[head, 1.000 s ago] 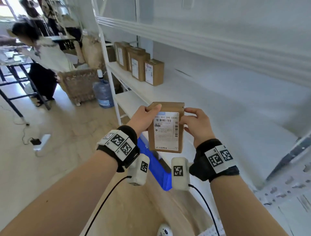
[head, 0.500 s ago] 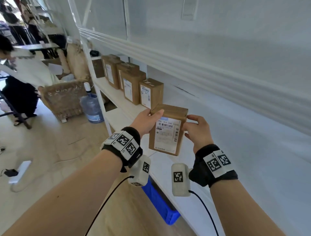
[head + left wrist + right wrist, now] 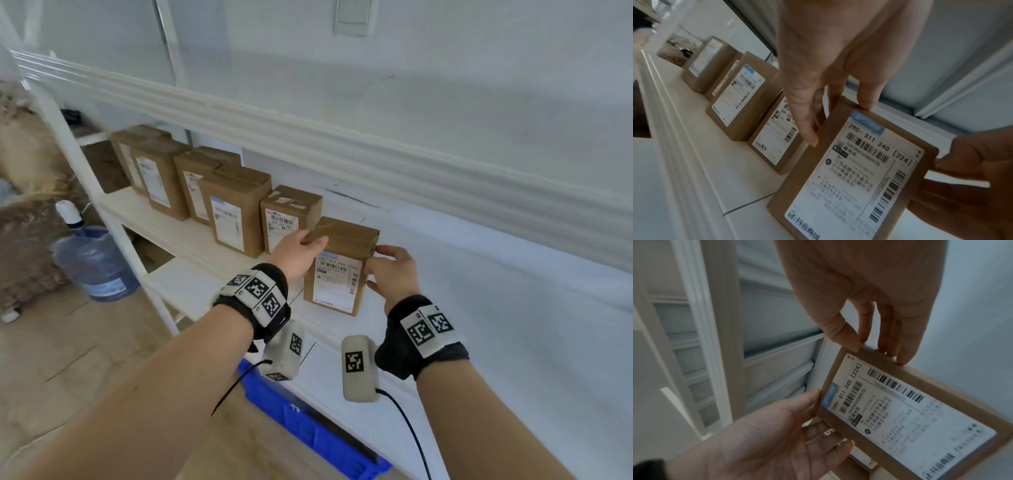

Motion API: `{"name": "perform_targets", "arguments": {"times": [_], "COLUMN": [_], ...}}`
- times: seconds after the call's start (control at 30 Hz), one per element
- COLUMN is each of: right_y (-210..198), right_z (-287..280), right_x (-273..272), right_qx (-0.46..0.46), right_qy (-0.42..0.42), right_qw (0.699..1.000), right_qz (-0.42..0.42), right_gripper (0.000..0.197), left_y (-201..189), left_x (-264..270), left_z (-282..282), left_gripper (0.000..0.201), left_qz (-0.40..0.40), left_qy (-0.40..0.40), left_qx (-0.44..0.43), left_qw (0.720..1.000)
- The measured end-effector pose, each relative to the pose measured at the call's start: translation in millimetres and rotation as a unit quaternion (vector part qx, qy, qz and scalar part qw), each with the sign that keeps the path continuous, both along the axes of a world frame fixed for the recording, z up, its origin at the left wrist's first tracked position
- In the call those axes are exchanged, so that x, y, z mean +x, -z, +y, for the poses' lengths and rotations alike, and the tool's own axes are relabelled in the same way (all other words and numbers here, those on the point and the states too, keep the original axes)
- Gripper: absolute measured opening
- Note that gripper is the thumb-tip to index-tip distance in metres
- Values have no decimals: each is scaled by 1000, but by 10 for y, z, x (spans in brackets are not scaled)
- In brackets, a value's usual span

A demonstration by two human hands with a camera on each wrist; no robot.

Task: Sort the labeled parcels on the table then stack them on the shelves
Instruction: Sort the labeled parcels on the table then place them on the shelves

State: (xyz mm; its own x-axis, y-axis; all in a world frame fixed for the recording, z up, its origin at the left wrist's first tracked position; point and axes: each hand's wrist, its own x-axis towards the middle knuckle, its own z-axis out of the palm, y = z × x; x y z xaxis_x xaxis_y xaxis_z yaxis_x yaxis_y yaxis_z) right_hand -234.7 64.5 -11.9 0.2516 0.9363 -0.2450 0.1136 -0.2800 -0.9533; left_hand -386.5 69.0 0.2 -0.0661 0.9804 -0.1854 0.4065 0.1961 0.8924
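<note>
A brown cardboard parcel (image 3: 339, 270) with a white label reading "290- S11 240 [224]" stands upright on the white shelf (image 3: 219, 253), at the right end of a row of parcels. My left hand (image 3: 298, 250) grips its upper left corner, thumb on the front (image 3: 807, 129). My right hand (image 3: 390, 270) pinches its right edge near the top (image 3: 869, 344). The same parcel (image 3: 855, 175) fills the left wrist view and shows in the right wrist view (image 3: 910, 410). Its neighbour, a smaller labeled parcel (image 3: 287, 219), stands just to the left.
Several more brown labeled parcels (image 3: 233, 209) line the shelf to the left. The shelf board (image 3: 496, 308) stretches bare to the right. A blue bin (image 3: 308, 425) lies below the shelf, a water jug (image 3: 92, 263) on the floor at left. An upper shelf edge (image 3: 308, 144) overhangs.
Both hands carried the parcel forward and left, from in front of the shelf down onto the shelf board beside the last parcel in the row. The view turned toward the shelf.
</note>
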Motion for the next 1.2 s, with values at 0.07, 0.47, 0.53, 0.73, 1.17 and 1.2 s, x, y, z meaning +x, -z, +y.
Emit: {"name": "perform_targets", "arguments": {"times": [0.07, 0.47, 0.53, 0.73, 1.17, 1.2], "right_y": [-8, 41, 54, 99, 77, 77], "right_z": [72, 256, 294, 342, 353, 349], "right_x": [-131, -432, -444, -466, -291, -254], "right_qx": [-7, -52, -50, -53, -42, -41], "right_qy": [17, 57, 67, 68, 45, 41], "right_qw": [1000, 997, 996, 996, 998, 998], "right_qz": [-3, 11, 6, -11, -33, -40], "right_gripper": [42, 39, 38, 37, 41, 42], "left_y": [39, 237, 247, 304, 231, 201], "left_x": [-122, -478, -501, -532, -428, -413], "left_z": [132, 515, 534, 603, 573, 561], "left_gripper": [46, 50, 51, 49, 30, 29], "left_qz": [7, -13, -7, -4, 8, 13], "left_qy": [17, 27, 26, 19, -56, -64], "left_qx": [0, 0, 6, 18, 103, 121], "left_qw": [1000, 1000, 1000, 1000, 993, 991]}}
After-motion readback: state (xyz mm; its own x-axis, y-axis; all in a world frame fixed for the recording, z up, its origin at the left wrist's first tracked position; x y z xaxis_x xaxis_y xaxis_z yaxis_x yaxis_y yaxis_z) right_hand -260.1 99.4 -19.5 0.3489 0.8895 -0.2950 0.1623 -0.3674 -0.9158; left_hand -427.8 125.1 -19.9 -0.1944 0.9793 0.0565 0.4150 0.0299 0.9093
